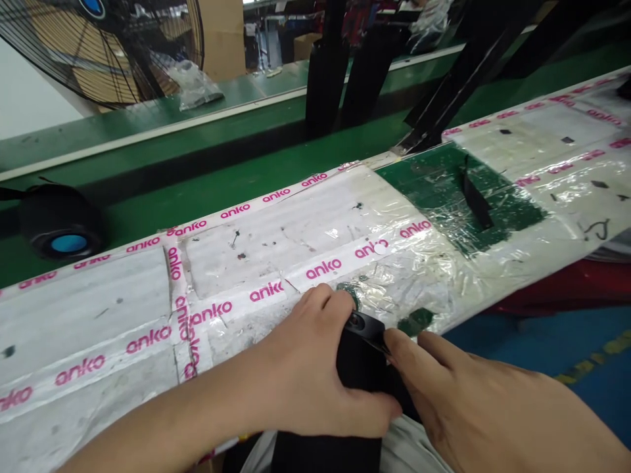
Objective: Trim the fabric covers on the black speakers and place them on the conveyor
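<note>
A black, matte, long item [357, 362] stands upright over my lap at the table's front edge. At its upper end is a glossy black plastic piece [365, 324] with a small round hole. My left hand [320, 368] is wrapped round the item from the left, its fingers over the far side and the thumb across the near side. On the right, my right hand [438, 381] has its fingertips pressed against the end of the plastic piece. Whether those fingers hold anything small is hidden. The item's lower part runs down out of view.
Worn tape printed "anko" covers the white table [276, 226]. A black strip [476, 194] lies on a bare green patch. Behind runs a green conveyor [197, 171] bearing a black rounded item with a blue disc [69, 243] and tall black pieces [325, 82]. A fan [113, 52] stands back left.
</note>
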`<control>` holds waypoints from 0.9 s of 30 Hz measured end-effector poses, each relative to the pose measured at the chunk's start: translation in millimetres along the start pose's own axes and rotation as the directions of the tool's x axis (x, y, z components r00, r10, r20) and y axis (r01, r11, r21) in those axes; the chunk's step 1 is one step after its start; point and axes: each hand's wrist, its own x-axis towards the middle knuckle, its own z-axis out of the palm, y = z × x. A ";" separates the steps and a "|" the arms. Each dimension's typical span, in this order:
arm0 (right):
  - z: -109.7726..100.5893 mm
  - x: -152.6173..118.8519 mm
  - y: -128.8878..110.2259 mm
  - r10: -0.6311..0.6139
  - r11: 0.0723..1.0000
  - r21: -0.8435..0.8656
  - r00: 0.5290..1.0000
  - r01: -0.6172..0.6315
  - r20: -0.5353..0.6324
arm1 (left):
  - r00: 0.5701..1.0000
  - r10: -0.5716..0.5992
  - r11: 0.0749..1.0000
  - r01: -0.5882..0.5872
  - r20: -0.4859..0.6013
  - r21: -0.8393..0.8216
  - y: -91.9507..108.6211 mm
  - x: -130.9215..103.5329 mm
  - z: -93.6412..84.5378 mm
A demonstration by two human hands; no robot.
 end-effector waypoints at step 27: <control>-23.0 -32.0 20.4 0.407 0.854 0.315 0.909 -0.414 0.090 | 0.997 0.038 0.989 -0.048 0.069 0.140 -3.0 -12.0 -27.3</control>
